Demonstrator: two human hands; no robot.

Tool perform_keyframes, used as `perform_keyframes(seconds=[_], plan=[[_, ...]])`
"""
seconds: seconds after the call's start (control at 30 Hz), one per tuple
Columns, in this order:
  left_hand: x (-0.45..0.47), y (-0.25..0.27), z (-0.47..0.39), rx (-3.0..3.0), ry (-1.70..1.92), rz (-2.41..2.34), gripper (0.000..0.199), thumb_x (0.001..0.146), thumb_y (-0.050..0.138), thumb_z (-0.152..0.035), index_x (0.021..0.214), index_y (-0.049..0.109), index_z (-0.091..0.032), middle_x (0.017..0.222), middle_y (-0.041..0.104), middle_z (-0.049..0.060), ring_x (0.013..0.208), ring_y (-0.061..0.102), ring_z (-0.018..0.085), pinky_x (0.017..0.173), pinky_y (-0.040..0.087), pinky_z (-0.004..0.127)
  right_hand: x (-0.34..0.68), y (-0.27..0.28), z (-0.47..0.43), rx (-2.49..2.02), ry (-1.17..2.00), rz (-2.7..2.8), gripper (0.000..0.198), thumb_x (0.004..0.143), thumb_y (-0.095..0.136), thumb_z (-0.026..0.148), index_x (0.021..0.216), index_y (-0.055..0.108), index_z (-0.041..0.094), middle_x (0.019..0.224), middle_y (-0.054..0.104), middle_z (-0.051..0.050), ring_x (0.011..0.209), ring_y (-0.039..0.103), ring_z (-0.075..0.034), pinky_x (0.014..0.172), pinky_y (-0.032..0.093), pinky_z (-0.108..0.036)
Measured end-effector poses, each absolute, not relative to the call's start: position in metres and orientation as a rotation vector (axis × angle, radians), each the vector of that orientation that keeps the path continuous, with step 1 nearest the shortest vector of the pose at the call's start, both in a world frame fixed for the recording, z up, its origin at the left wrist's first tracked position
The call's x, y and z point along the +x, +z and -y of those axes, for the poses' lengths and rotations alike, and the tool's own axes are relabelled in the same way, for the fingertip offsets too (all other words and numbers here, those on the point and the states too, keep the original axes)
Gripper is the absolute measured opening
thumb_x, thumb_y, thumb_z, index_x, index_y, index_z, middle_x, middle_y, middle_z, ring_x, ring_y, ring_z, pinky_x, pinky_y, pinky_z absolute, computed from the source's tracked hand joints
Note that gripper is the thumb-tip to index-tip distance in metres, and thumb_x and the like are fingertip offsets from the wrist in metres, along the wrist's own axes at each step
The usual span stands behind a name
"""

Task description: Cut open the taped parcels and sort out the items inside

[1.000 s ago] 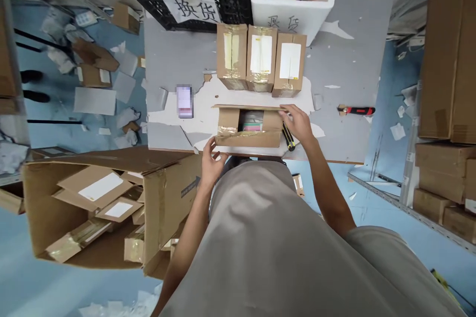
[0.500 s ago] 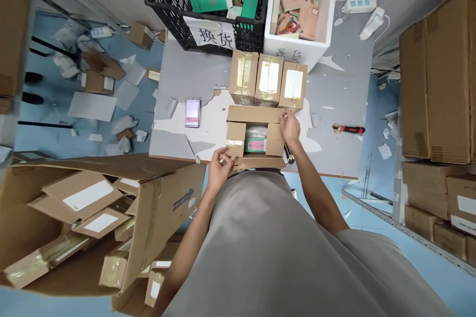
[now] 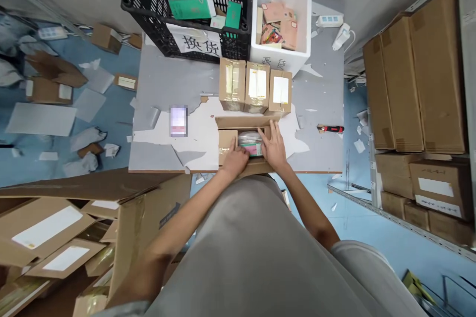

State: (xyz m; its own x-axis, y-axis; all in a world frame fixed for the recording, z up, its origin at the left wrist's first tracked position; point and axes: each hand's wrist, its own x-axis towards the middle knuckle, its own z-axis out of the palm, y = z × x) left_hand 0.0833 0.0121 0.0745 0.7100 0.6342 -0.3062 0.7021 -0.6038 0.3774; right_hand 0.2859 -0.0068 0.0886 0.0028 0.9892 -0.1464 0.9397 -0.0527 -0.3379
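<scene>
A small opened cardboard box (image 3: pixel 227 141) stands at the table's front edge, its flaps folded out. Inside lie a green and pink package (image 3: pixel 253 149) and something wrapped in clear plastic (image 3: pixel 249 136). My left hand (image 3: pixel 236 159) rests over the box's left flap, fingers apart; some reach inside and touch the package's left end. My right hand (image 3: pixel 274 146) lies across the right flap, its fingers spread, with some dipping into the opening beside the contents. Neither hand visibly grasps anything. Part of each hand's fingertips is hidden in the box.
Behind the box stand three taped cartons (image 3: pixel 256 84), a black crate (image 3: pixel 156 25) and a white foam bin (image 3: pixel 301 49). A phone (image 3: pixel 179 121) lies left, a red-black utility knife (image 3: pixel 330 129) right. A large carton (image 3: pixel 148 218) of parcels is at lower left; shelved boxes (image 3: pixel 439 74) stand right.
Both hands have moved from the box's outer flaps and edge inward to its opening. The view has shifted somewhat. The yellow-black tool beside the box no longer shows.
</scene>
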Motion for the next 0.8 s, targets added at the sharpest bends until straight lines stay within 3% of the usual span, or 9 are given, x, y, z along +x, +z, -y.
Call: perform_keyframes(seconds=[0.13,0.3,0.4,0.47,0.53,0.63,0.67,0.73,0.8], plan=[[0.054,0.089,-0.008,2.458,-0.035,-1.048,0.038,0.101,0.073,-0.019,0.137,0.082,-0.012,0.128,0.08,0.024,0.138,0.072,0.046,0.148,0.018,0.074,0.317,0.11,0.024,-2.074,0.563,2.047,0.054,0.114,0.044,0.017,0.159,0.073,0.023,0.191,0.042,-0.013,0.183,0.029,-0.032,0.142,0.043,-0.062],[0.014,0.103,-0.01,2.315,0.063,-1.241,0.073,0.094,0.091,-0.035,0.159,0.069,-0.009,0.165,0.063,0.032,0.163,0.053,0.056,0.146,0.017,0.078,0.335,0.121,0.036,-2.23,0.456,1.996,0.058,0.116,0.042,0.021,0.17,0.062,0.015,0.192,0.039,-0.019,0.184,0.027,-0.037,0.145,0.035,-0.07],[0.007,0.107,-0.017,2.263,0.063,-1.279,0.082,0.096,0.09,-0.041,0.166,0.063,-0.008,0.162,0.064,0.034,0.163,0.055,0.054,0.148,0.013,0.075,0.332,0.118,0.039,-2.319,0.394,1.973,0.061,0.116,0.038,0.019,0.174,0.056,0.011,0.19,0.04,-0.022,0.181,0.033,-0.038,0.145,0.032,-0.07],[0.008,0.111,-0.022,2.262,0.033,-1.285,0.089,0.097,0.09,-0.044,0.172,0.058,-0.01,0.161,0.065,0.033,0.161,0.058,0.053,0.148,0.012,0.074,0.331,0.115,0.041,-2.318,0.354,2.001,0.059,0.116,0.038,0.015,0.17,0.061,0.013,0.184,0.051,-0.024,0.174,0.045,-0.039,0.14,0.039,-0.068],[0.012,0.117,-0.024,2.281,-0.031,-1.294,0.102,0.095,0.092,-0.045,0.179,0.048,-0.008,0.173,0.054,0.036,0.164,0.056,0.053,0.147,0.01,0.073,0.333,0.114,0.043,-2.231,0.322,2.114,0.051,0.116,0.042,0.013,0.158,0.072,0.015,0.167,0.068,-0.025,0.157,0.06,-0.039,0.13,0.051,-0.062],[0.023,0.126,-0.027,2.285,-0.152,-1.294,0.123,0.089,0.099,-0.043,0.187,0.032,-0.008,0.191,0.022,0.037,0.17,0.046,0.056,0.147,0.009,0.072,0.332,0.116,0.042,-1.942,0.41,2.433,0.039,0.117,0.048,0.013,0.134,0.083,0.016,0.137,0.083,-0.021,0.125,0.074,-0.033,0.111,0.063,-0.049],[0.027,0.128,-0.028,2.275,-0.192,-1.297,0.129,0.086,0.102,-0.042,0.188,0.03,-0.009,0.193,0.014,0.037,0.171,0.043,0.058,0.147,0.01,0.071,0.329,0.117,0.04,-1.857,0.469,2.525,0.038,0.117,0.049,0.013,0.133,0.083,0.015,0.137,0.083,-0.02,0.12,0.075,-0.031,0.108,0.064,-0.046],[0.036,0.13,-0.031,2.25,-0.255,-1.313,0.14,0.079,0.108,-0.04,0.189,0.027,-0.009,0.193,0.007,0.038,0.173,0.038,0.061,0.147,0.013,0.07,0.319,0.12,0.033,-1.787,0.586,2.617,0.039,0.116,0.056,0.016,0.149,0.077,0.014,0.155,0.076,-0.023,0.126,0.076,-0.032,0.107,0.067,-0.043],[0.045,0.13,-0.034,2.22,-0.288,-1.329,0.15,0.074,0.112,-0.04,0.19,0.022,-0.008,0.192,0.001,0.04,0.173,0.036,0.062,0.146,0.016,0.069,0.306,0.122,0.024,-1.828,0.661,2.598,0.066,0.11,0.072,0.023,0.173,0.057,0.012,0.183,0.051,-0.027,0.149,0.068,-0.038,0.114,0.066,-0.047]])
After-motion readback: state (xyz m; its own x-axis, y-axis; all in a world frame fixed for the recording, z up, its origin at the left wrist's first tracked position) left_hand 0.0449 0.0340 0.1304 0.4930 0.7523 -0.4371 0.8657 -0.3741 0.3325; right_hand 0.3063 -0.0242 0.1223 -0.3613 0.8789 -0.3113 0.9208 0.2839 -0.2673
